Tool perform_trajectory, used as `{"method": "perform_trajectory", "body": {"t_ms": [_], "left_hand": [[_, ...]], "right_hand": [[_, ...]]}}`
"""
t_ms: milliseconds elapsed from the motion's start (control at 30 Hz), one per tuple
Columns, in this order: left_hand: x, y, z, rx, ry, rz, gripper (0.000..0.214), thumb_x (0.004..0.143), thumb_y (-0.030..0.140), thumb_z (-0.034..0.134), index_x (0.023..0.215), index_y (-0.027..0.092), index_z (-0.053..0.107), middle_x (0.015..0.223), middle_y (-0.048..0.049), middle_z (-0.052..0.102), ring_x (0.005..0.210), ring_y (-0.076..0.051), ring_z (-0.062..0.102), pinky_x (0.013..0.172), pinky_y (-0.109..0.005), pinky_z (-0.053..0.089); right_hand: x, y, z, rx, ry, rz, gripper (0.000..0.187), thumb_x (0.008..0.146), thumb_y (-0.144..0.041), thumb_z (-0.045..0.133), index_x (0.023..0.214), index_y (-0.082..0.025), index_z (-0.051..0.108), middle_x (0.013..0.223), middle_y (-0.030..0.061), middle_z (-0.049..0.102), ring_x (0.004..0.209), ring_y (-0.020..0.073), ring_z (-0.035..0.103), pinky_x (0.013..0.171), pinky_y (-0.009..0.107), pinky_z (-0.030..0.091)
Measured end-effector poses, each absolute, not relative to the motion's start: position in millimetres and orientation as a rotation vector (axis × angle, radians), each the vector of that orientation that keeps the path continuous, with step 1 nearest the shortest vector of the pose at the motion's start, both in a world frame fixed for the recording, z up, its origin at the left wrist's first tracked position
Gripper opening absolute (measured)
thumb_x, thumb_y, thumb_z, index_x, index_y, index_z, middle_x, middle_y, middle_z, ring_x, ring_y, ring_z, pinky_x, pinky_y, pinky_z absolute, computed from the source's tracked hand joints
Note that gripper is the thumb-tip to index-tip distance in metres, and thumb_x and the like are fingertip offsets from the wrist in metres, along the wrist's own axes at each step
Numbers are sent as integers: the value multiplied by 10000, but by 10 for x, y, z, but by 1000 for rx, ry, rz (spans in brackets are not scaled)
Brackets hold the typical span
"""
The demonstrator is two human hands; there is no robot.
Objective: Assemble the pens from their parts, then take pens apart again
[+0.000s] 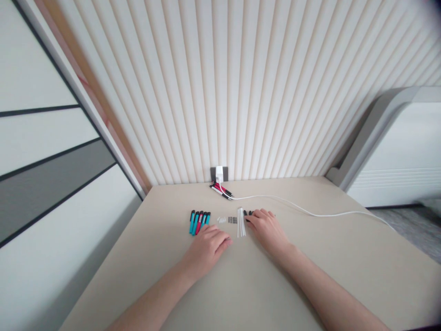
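Observation:
My left hand (209, 246) rests on the table, loosely bent, fingers lying on the surface and holding nothing I can see. Just beyond it lies a row of teal pen barrels (193, 224) with a red pen barrel (199, 224) among them, all with dark ends. My right hand (268, 231) is closed at the fingertips on a small black pen part (247, 218); more black parts lie partly hidden under its fingers. Left of it, thin white sticks like pen refills (241, 225) lie side by side. Small clear-white pieces (221, 220) and small dark springs (233, 220) sit between the hands.
Several pens (220, 191), red, black and white, lie at the back by the wall. A white charger (219, 174) is plugged in there, its white cable (292, 204) running right across the table (220, 294). A cabinet (51, 230) stands left, a bed headboard (396, 151) right.

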State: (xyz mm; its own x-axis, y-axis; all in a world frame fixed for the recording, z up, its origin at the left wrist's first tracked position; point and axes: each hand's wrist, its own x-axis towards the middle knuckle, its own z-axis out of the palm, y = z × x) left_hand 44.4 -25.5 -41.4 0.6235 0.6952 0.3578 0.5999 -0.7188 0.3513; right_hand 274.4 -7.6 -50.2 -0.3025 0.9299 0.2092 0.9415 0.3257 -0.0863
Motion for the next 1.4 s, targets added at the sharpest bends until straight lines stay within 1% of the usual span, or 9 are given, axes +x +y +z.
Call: {"method": "perform_trajectory", "body": {"t_ms": [267,367,500,600,800,933,1067,1233,1400], "left_hand": [[450,-264,-424,2668,1115,654,74,928,228,557,878,194,599,830,-1,671,845,-185,578,785,-322,387],[450,-268,-424,2671,1150,662,108,924,241,563,837,189,602,809,-7,669,831,-189,580,785,-333,386],[443,-262,-429,2685,1173,708,195,942,285,535,793,185,611,743,-19,652,802,-194,582,774,-344,387],[436,-251,-436,2674,1177,709,203,927,257,557,743,183,600,725,-15,638,788,-192,587,748,-334,390],[457,-256,-445,2674,1220,686,154,852,205,656,711,187,597,692,6,627,784,-193,591,768,-344,387],[476,-274,-438,2578,1191,705,101,807,164,681,728,189,624,717,-3,633,785,-192,592,748,-323,412],[498,-293,-422,2404,1162,780,85,769,130,686,727,189,641,732,-7,628,773,-178,596,732,-294,441],[519,-319,-389,2230,1175,828,82,741,101,654,723,180,635,745,-11,632,769,-172,597,717,-275,458],[506,-323,-322,2036,1079,752,54,826,199,613,832,171,658,766,0,648,731,-142,585,657,-232,457]], "right_hand": [[2744,-105,-454,-1628,-2311,-116,171,943,-260,545,1021,-242,696,904,53,662,888,213,579,781,322,380],[2710,-169,-398,-1388,-2339,-91,213,966,-216,490,1079,-230,670,903,62,654,872,199,572,780,321,394],[2613,-292,-364,-946,-2402,35,247,961,-201,484,1159,-220,631,932,69,649,864,182,564,784,315,426],[2549,-354,-368,-784,-2437,119,273,952,-164,469,1173,-218,619,936,65,648,853,172,571,782,312,446],[2546,-351,-356,-802,-2458,167,230,949,-161,474,1081,-226,651,1002,64,646,913,171,582,812,310,448],[2544,-346,-338,-793,-2437,130,182,968,-248,492,1011,-211,665,946,55,662,849,160,585,762,300,433],[2534,-360,-305,-749,-2445,13,182,974,-225,484,986,-194,663,895,56,665,803,150,581,735,300,412],[2548,-378,-250,-677,-2487,-85,239,990,-176,427,1112,-192,632,940,67,674,831,153,586,738,305,413],[2588,-379,-218,-700,-2513,-139,311,994,-161,406,1268,-169,551,978,83,668,845,168,580,763,327,433]]}}
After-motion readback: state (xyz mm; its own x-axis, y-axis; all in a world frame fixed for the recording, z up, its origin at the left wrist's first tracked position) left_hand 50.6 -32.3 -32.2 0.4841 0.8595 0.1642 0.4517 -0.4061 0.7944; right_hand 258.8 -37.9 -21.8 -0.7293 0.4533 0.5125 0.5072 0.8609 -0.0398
